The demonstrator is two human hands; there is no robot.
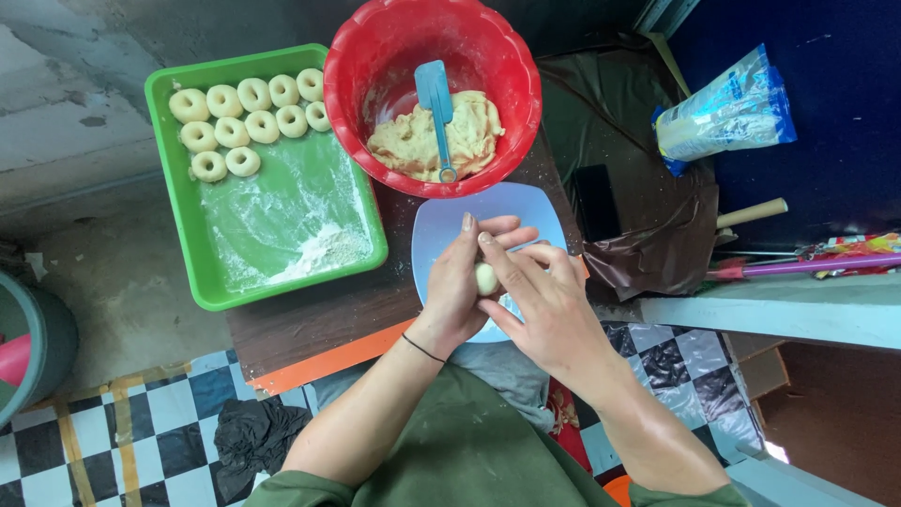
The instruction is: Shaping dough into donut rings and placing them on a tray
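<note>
1. Head view: the left hand (457,282) and the right hand (544,300) meet over a pale blue square plastic plate (441,230), with a small pale ball of dough (485,279) cupped between them.
2. Left grip: curled partly closed, palm against the ball, fingertips pointing up toward the bowl. A thin black band (422,348) circles that wrist.
3. Right grip: fingers bent loosely over the ball from the other side, touching it; only a sliver of dough shows between the two hands.
4. Counts: one round red plastic bowl (375,56) sits just beyond the plate, holding one mass of soft yellowish dough (469,141) and one light blue plastic scraper (436,108) stuck in it.
5. One green rectangular plastic tray (178,202), dusted with white flour (314,249), lies left of the bowl on the dark wooden tabletop (319,314). Eleven pale ring-shaped dough pieces (242,161) lie in its far end, in three rows of five, four and two.
6. One clear and blue plastic bag (727,113) lies at the right, well apart.
7. Hidden: the hands cover the plate's near half and most of the ball, so its full shape cannot be made out.
</note>
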